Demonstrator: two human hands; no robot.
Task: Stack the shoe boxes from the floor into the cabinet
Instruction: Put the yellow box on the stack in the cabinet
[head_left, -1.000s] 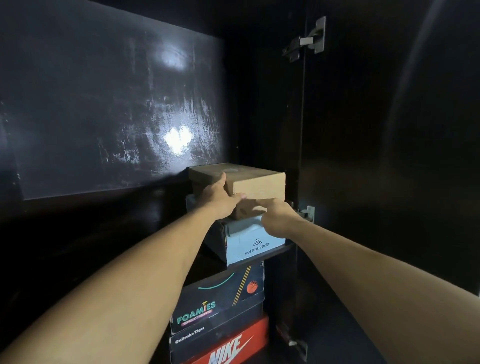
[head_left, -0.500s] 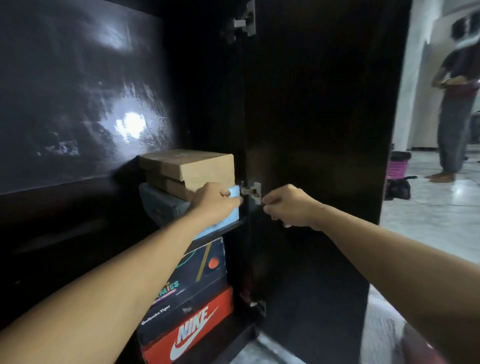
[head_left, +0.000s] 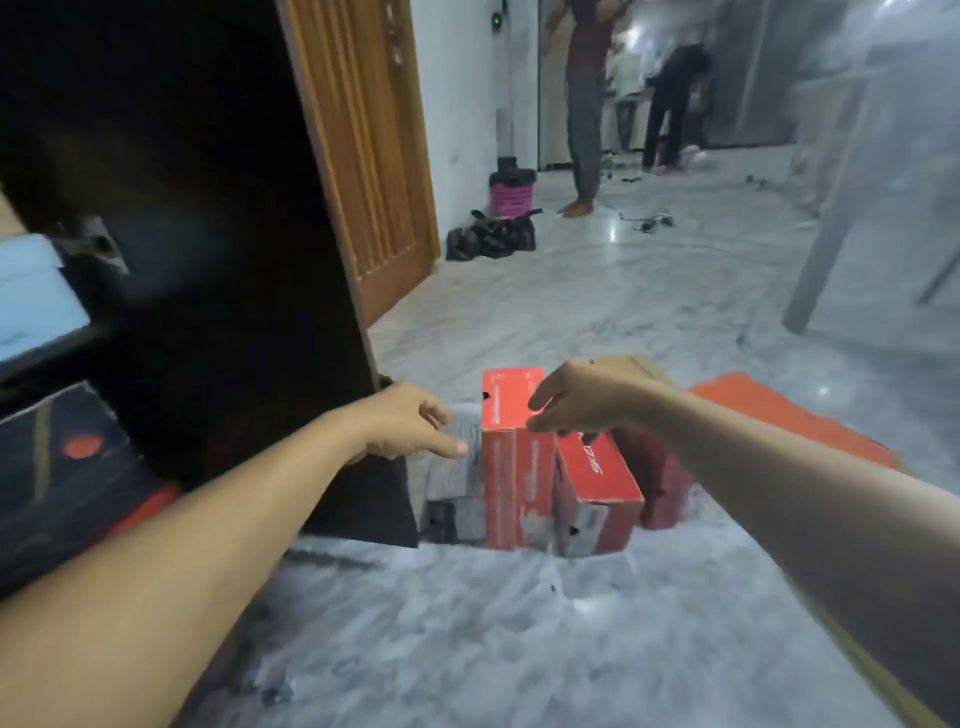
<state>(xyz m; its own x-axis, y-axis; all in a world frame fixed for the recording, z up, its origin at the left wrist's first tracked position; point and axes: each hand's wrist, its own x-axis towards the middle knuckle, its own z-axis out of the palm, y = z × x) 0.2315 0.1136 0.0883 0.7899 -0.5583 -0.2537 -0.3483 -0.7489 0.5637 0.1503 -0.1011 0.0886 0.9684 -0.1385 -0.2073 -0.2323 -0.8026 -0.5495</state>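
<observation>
Far left, inside the dark cabinet (head_left: 171, 218): boxes already shelved, a pale blue box (head_left: 31, 291) on the upper shelf, a dark box with an orange dot (head_left: 57, 457) below it, and a red edge under that. The cabinet door (head_left: 358, 156) stands open, wood-faced, edge toward the room. Next, the left hand (head_left: 410, 428): empty, fingers loosely spread, reaching over a grey box (head_left: 457, 462) that sits on the floor against the foot of the door; contact cannot be made out. Centre: an upright red box (head_left: 511, 457) standing on end on the marble floor (head_left: 467, 639), with a second red box (head_left: 597, 483) leaning just beside it and a darker red one behind. The right hand (head_left: 582, 402): empty, fingers open and curved, hovering at the top corner of the upright red box. Right: a flat orange lid or box (head_left: 789, 421) lying on the floor. Background: two people standing well apart from the work, blurred. Step in hand, by judgement: reaching for the next box from the floor group. Next move calls for closing both hands on opposite sides of one box, most likely the upright red one, and lifting without toppling its leaning neighbour.
</observation>
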